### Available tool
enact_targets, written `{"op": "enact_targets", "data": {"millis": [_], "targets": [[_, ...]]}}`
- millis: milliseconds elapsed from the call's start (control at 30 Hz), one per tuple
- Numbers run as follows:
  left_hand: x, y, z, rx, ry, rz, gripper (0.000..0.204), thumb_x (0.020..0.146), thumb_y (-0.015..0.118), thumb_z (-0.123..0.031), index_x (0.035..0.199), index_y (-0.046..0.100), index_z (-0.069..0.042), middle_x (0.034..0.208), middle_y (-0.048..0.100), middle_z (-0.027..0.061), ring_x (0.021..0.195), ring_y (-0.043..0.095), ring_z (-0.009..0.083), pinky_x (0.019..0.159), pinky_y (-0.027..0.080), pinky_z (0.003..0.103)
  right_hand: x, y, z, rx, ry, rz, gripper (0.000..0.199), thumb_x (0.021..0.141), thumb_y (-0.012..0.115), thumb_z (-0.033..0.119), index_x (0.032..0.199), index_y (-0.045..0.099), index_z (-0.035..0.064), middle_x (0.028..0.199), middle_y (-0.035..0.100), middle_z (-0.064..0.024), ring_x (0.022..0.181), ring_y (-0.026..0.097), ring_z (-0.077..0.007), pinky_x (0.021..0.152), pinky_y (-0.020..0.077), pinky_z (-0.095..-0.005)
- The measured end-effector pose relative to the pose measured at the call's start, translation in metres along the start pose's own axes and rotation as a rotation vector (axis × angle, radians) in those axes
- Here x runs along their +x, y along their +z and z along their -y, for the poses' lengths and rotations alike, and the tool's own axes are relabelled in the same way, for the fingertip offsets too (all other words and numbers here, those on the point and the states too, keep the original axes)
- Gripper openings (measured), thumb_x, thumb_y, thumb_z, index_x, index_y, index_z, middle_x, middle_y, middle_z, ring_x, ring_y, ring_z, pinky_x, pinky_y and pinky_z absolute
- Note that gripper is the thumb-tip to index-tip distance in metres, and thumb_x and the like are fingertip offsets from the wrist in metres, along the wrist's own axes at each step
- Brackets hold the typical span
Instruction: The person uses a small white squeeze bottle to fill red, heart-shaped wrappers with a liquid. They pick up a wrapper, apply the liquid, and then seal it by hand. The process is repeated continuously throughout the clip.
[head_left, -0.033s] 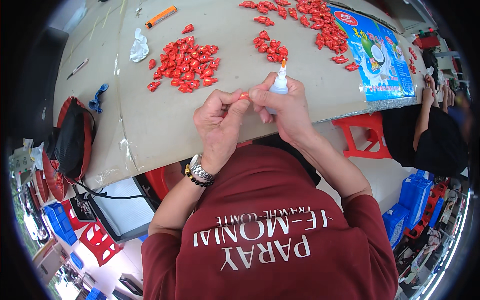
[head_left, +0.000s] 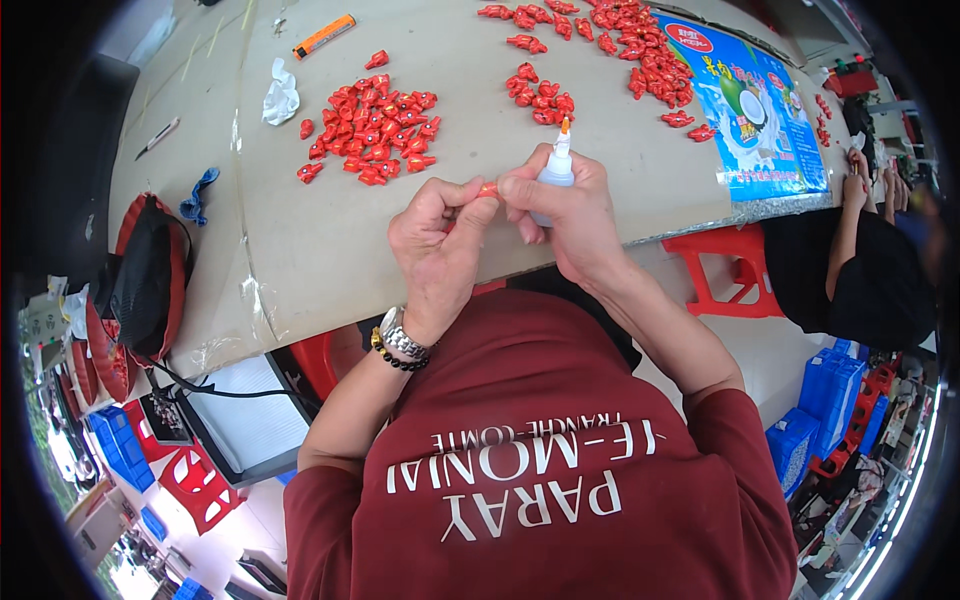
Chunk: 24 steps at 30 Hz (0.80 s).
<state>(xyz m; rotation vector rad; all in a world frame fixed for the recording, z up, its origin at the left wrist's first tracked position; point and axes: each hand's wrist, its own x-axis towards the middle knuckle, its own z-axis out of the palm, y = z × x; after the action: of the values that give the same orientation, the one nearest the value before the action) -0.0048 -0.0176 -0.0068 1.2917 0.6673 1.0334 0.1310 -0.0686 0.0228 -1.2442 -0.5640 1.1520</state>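
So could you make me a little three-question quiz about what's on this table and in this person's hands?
1. True or false: the right hand holds a small white squeeze bottle with an orange tip.
2. What do the fingertips of the left hand pinch? A) a small red piece B) the orange utility knife C) the crumpled white tissue
3. Fill in: the pile of red pieces lies on the ____ side of the hands.

Key: 1 true; 2 A; 3 far
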Motion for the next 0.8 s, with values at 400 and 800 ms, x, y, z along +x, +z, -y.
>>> {"op": "enact_targets", "data": {"millis": [400, 800], "targets": [[0.011, 0.002, -0.015, -0.241, -0.171, 0.018, 0.022, 0.095, 0.056, -0.027, 0.090, 0.058, -0.005, 0.067, 0.053, -0.0015, 0.051, 0.041, 0.0020, 0.041, 0.025, 0.017, -0.009, -0.005, 0.027, -0.363, -0.281, -0.028, 0.018, 0.081, 0.067, 0.007, 0.097, 0.066, -0.0009, 0.064, 0.059, -0.0037, 0.050, 0.052, -0.0071, 0.044, 0.0399, -0.0210], [0.021, 0.006, -0.036, -0.267, -0.399, 0.105, 0.022, 0.093, 0.059, -0.022, 0.100, 0.059, -0.001, 0.069, 0.057, -0.0004, 0.048, 0.040, 0.0013, 0.039, 0.026, 0.017, 0.000, -0.011, 0.021, -0.428, -0.408, 0.001, 0.011, 0.075, 0.074, 0.004, 0.082, 0.069, -0.0021, 0.069, 0.065, -0.0047, 0.054, 0.056, -0.0068, 0.047, 0.0431, -0.0214]]}}
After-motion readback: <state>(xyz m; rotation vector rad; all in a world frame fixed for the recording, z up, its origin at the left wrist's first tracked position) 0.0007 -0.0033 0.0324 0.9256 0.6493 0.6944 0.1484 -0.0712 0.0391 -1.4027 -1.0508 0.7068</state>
